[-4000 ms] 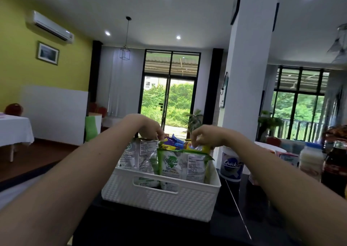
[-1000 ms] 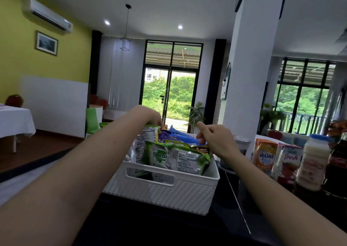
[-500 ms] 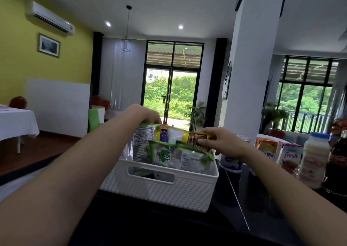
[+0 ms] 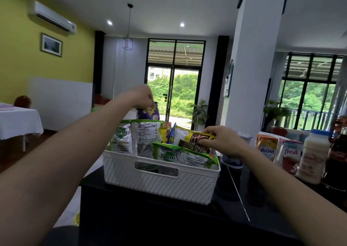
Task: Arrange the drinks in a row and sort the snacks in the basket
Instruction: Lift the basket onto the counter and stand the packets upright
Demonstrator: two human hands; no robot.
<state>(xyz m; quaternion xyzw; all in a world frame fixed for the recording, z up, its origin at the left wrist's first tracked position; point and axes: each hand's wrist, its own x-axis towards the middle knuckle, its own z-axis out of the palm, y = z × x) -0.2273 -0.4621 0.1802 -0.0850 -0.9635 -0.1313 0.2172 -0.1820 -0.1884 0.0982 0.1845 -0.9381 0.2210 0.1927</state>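
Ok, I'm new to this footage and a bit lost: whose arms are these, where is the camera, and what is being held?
No machine here: a person wears a camera on the head, so you look along their own arms. A white basket of snack packets stands on a dark table. The left hand holds a purple packet above the basket; the right hand pinches a yellow-brown packet among those in it. Drink cartons and bottles stand to the right.
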